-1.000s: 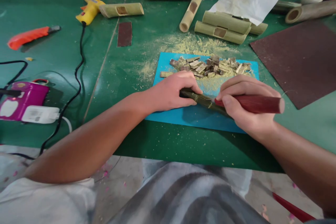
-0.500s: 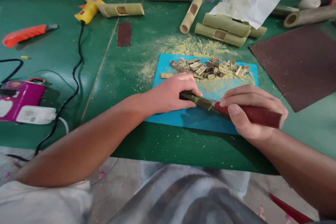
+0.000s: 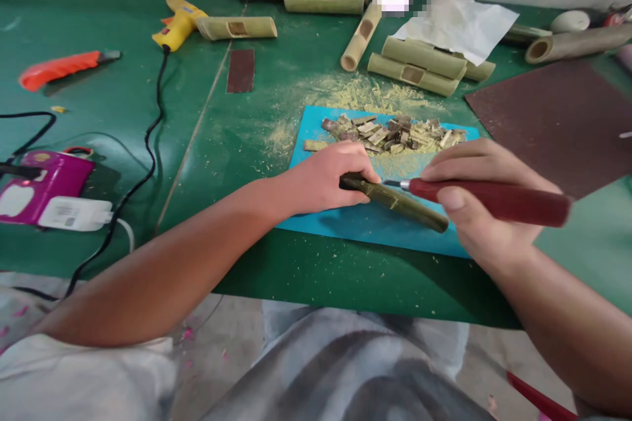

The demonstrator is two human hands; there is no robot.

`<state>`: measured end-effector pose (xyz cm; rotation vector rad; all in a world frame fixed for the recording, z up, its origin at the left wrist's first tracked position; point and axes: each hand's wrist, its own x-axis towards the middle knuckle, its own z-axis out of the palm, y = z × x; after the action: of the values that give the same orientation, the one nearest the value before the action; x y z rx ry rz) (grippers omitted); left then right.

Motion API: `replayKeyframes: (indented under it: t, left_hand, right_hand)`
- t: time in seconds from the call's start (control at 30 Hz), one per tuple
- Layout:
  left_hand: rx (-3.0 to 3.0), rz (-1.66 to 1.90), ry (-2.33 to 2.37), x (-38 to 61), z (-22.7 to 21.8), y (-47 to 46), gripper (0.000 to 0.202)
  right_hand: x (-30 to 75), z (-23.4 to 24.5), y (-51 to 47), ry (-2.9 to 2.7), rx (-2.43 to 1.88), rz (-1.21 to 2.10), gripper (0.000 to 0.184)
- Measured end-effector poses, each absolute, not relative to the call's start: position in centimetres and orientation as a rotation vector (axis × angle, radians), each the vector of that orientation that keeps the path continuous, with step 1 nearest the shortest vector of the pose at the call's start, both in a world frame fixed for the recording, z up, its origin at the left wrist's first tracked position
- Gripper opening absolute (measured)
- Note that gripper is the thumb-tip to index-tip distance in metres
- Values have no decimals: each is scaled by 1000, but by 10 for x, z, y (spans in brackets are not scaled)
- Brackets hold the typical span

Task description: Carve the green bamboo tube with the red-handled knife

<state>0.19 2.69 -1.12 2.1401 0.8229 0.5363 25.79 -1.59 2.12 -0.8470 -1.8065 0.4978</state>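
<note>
Head view: the left hand clasps the left part of one dark tube, so it is the nearer hand; from that grip the long axis slants rightward and toward the person, the free end just beside the right hand. That one is wrapped round one knife, its blade pointing left over the tube's far side; whether they touch, I cannot tell. Beneath lies one blue mat; beyond, uncounted chips; farther, two brown sheets, one glue gun, one cutter, five windowed tubes.
</note>
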Motion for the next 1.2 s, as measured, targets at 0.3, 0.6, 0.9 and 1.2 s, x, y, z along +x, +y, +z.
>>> replayKeyframes:
  t: [0.3, 0.6, 0.9, 1.2]
  left_hand:
    - [2125, 517, 836, 2, -9, 27, 15]
    - [2125, 528, 833, 3, -8, 26, 14]
    - [2133, 523, 836, 4, -8, 25, 13]
    - [2166, 539, 812, 1, -9, 27, 17]
  right_hand:
    - [250, 16, -14, -1859, -873, 606, 4]
    - [249, 13, -18, -1849, -954, 667, 7]
    - [249, 12, -18, -1825, -956, 687, 7]
    - [247, 12, -16, -1835, -960, 667, 18]
